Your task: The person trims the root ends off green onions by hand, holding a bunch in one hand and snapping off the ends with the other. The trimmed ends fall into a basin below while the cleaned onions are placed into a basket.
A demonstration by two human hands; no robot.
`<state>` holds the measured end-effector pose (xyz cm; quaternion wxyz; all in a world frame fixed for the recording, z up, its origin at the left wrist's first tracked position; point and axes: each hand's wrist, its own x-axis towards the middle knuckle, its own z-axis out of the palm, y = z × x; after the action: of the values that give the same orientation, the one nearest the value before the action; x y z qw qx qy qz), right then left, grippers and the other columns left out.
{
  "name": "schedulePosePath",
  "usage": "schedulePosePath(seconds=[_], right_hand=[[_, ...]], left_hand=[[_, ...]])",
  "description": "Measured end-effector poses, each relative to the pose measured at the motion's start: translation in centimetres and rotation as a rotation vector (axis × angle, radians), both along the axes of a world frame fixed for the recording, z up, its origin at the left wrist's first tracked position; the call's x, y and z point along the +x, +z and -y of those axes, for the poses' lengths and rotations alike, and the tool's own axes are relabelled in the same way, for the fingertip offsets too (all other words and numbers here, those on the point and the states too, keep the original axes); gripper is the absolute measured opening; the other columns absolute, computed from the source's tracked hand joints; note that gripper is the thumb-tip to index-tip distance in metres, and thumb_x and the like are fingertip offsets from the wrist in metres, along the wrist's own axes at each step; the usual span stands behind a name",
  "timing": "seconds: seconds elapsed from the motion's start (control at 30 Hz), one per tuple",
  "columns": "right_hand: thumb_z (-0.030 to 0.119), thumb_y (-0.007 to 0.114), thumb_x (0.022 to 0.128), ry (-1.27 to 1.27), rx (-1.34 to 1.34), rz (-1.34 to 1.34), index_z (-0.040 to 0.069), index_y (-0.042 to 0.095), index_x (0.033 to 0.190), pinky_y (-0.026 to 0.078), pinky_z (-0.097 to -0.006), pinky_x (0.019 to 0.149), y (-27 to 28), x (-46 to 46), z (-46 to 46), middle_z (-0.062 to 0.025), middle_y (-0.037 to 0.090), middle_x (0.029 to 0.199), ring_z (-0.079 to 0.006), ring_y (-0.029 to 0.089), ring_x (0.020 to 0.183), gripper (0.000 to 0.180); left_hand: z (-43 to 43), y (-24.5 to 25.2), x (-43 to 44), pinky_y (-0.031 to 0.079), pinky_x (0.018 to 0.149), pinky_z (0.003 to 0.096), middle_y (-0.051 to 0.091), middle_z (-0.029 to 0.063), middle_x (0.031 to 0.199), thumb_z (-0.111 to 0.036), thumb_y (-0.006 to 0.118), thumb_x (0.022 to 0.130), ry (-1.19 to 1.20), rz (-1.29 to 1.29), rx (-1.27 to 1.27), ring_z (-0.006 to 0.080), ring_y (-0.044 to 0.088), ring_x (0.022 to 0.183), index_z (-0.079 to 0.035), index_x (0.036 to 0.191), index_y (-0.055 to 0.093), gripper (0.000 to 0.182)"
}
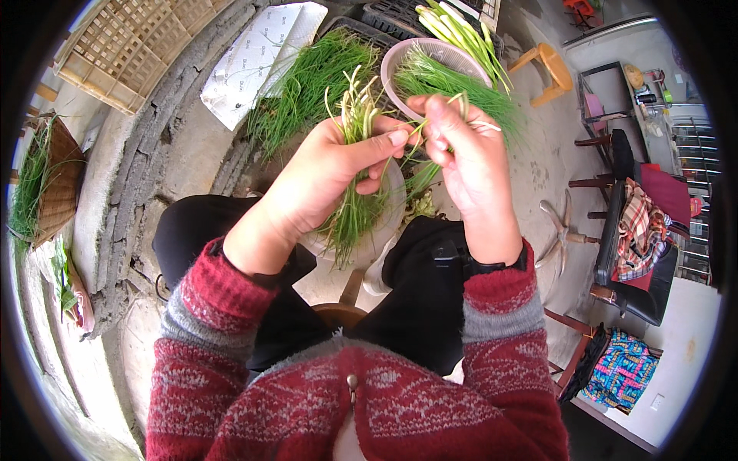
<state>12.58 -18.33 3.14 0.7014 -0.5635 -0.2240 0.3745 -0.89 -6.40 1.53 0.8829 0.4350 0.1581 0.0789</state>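
Observation:
My left hand (340, 167) is closed round a bunch of thin green stalks (358, 210), their pale ends up and their green tips hanging over a round pale basin (392, 201) between my knees. Close to its right, my right hand (470, 147) pinches a few slender green stems with whitish ends. Beyond my hands lies a heap of fine green leafy stalks (323, 75). A pinkish plastic colander (398, 52) holds another long bundle (444, 80). Thicker pale-stemmed stalks (455, 29) lie behind it.
A beige plastic crate (130, 52) and a white printed sheet (253, 63) are at the upper left. A woven basket (60, 178) with greens stands far left. At right are a wooden stool (550, 66), a metal star-shaped base (559, 233) and a black chair (646, 288) with cloths.

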Motion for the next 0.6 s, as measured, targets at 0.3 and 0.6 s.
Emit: schedulePosePath(seconds=[0.3, 0.6], right_hand=[[0.030, 0.060, 0.098, -0.040, 0.203, -0.179, -0.004, 0.056, 0.117, 0.029, -0.0157, 0.046, 0.8, 2.8, 1.9, 0.0023, 0.049, 0.077, -0.0034, 0.040, 0.064, 0.039], [0.034, 0.053, 0.101, -0.003, 0.352, -0.307, 0.001, 0.057, 0.090, 0.035, -0.0200, 0.054, 0.8, 3.7, 2.9, -0.0049, 0.052, 0.085, -0.0092, 0.045, 0.071, 0.035]], left_hand=[[-2.7, 0.1, -1.2, 0.035, 0.051, 0.0189, 0.058, -0.0039, 0.075, -0.015, 0.062, 0.093, 0.017, -0.062, 0.121, 0.0037, 0.046, 0.060, -0.002, 0.099, 0.069, 0.016], [-6.6, -1.7, -1.8, 0.035, 0.050, 0.0192, 0.055, 0.0003, 0.078, -0.009, 0.063, 0.090, 0.297, 0.005, -0.204, 0.0072, 0.048, 0.065, 0.003, 0.105, 0.065, 0.019]])
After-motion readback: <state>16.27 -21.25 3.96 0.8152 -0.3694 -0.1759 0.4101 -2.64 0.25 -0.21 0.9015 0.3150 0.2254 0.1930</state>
